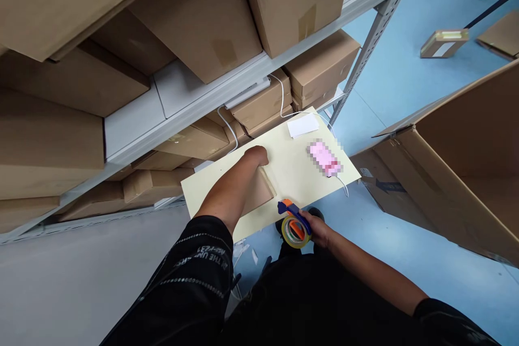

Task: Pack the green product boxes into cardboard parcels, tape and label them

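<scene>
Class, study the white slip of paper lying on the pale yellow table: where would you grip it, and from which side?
Pinch the white slip of paper at its near right corner, coming from the pink device side. It lies flat on the table, so a corner probably lifts most easily; the cable and shelf crowd the far edge.

Pale yellow worktop [284, 173], brown box [259, 192], orange-and-blue tape dispenser [295, 223] with yellowish tape, white paper [303, 125], black sleeves with white lettering, blue floor [405, 81]

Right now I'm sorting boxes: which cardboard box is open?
The large cardboard box on the blue floor at right; its flaps stand open, unlike the closed shelf boxes.
</scene>
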`<state>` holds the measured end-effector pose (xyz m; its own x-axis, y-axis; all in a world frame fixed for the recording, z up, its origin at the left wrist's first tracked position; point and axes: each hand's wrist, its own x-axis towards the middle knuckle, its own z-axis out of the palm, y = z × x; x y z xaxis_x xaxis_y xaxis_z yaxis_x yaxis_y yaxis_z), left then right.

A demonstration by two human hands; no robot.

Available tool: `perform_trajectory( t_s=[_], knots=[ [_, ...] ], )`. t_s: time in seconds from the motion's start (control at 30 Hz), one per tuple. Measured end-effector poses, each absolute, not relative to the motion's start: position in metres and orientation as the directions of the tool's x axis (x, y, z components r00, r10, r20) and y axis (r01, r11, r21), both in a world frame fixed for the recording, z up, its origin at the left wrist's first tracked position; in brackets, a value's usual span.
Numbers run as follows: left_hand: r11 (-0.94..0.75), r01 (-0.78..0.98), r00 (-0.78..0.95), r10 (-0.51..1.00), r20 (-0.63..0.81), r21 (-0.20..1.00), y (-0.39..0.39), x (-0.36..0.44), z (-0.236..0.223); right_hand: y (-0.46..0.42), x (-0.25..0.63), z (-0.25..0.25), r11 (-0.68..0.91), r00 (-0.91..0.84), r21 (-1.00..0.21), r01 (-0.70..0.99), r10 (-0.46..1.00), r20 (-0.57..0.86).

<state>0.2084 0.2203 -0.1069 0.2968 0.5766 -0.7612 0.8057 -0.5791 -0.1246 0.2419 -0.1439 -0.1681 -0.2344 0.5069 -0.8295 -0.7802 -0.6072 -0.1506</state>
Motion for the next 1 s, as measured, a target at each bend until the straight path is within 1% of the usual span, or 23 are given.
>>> perform_trajectory(
  t_s=[0.07, 0.33, 0.63, 0.73, 0.87, 1.0],
  knots=[
    [-0.572, 0.811, 0.295, 0.581, -0.759, -0.122, 0.221, 0.208, -0.109, -0.142, 0.241, -0.166, -0.604, -0.254, -0.110, -0.790, 0.484, -0.837],
    [-0.566, 0.814, 0.284, 0.580, -0.763, -0.128, 0.224, 0.200, -0.110, -0.135, 0.236, -0.158, -0.583, -0.259, -0.064, -0.810, 0.452, -0.854],
    [-0.581, 0.802, 0.279, 0.572, -0.772, -0.140, 0.223, 0.189, -0.120, -0.135, 0.235, -0.170, -0.604, -0.243, -0.101, -0.791, 0.461, -0.854],
    [-0.573, 0.806, 0.257, 0.568, -0.782, -0.152, 0.224, 0.188, -0.123, -0.135, 0.235, -0.170, -0.606, -0.269, -0.087, -0.790, 0.471, -0.840],
    [-0.549, 0.819, 0.208, 0.554, -0.806, -0.165, 0.228, 0.187, -0.124, -0.134, 0.234, -0.170, -0.613, -0.273, -0.100, -0.784, 0.485, -0.831],
    [-0.515, 0.847, 0.208, 0.543, -0.814, -0.128, 0.231, 0.179, -0.124, -0.135, 0.230, -0.175, -0.617, -0.269, -0.087, -0.782, 0.460, -0.846]
  ],
)
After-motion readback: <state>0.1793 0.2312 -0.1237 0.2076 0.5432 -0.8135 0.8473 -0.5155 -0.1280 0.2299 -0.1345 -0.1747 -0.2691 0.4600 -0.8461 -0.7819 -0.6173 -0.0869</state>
